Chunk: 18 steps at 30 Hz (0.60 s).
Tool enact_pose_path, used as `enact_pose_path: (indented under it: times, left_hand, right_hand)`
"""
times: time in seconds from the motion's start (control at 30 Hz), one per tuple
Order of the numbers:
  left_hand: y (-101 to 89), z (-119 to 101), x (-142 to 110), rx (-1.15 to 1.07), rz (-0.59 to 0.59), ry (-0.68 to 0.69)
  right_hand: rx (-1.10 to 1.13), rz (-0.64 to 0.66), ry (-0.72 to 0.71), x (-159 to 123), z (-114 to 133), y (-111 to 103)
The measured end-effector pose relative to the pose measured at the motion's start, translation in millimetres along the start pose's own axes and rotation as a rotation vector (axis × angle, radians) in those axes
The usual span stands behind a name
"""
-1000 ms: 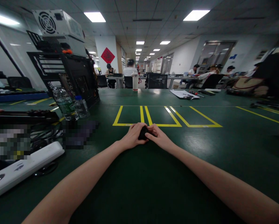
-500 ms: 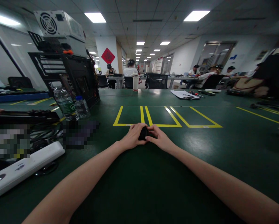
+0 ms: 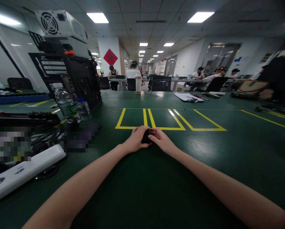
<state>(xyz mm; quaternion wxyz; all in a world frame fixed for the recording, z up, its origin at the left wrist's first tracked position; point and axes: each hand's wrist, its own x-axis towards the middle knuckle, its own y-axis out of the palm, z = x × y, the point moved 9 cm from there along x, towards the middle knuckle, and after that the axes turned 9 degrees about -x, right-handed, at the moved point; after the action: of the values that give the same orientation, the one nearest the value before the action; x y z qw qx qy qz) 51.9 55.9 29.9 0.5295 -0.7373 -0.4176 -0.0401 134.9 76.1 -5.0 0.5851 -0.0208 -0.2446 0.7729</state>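
Both hands meet over the green tabletop point(image 3: 142, 178), just in front of the yellow tape outlines. Between them is a small, dark, rounded black object point(image 3: 146, 136), partly covered by fingers, so I cannot tell its kind. My left hand point(image 3: 136, 139) wraps round its left side, fingers over the top and thumb below. From the right, my right hand point(image 3: 163, 141) closes on it, with thumb and fingertips together at its edge. Yellow tape point(image 3: 145, 117) marks several open-ended outlines beyond the hands.
At left stand a white power bank-like device point(image 3: 28, 171), two plastic bottles point(image 3: 67, 106) and an open computer case point(image 3: 82, 82) topped by power supplies. Farther back are a white cup point(image 3: 138, 86) and a clipboard point(image 3: 188, 97). People sit at distant tables.
My right thumb has moved slightly up along the black object's edge, and the right fingers have curled in a little. My left hand stays nearly still.
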Motion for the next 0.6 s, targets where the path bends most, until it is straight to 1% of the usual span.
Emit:
enact_pose_path:
  times: [0.1,0.2,0.33,0.5,0.6]
  left_hand:
    - [-0.1,0,0,0.004,0.002,-0.005]
    - [0.2,0,-1,0.013,0.009,-0.001]
    - [0.1,-1,-1,0.009,0.004,0.012]
    - [0.5,-1,-1,0.007,0.007,0.009]
    - [0.0,-1,0,0.003,0.004,0.004]
  right_hand:
    - [0.017,0.040,-0.057,-1,6,2]
    - [0.017,0.040,-0.109,-5,12,2]
    - [0.042,0.019,-0.068,-5,10,2]
    - [0.080,-0.013,-0.054,-1,6,1]
    - [0.081,-0.013,-0.006,0,0,0]
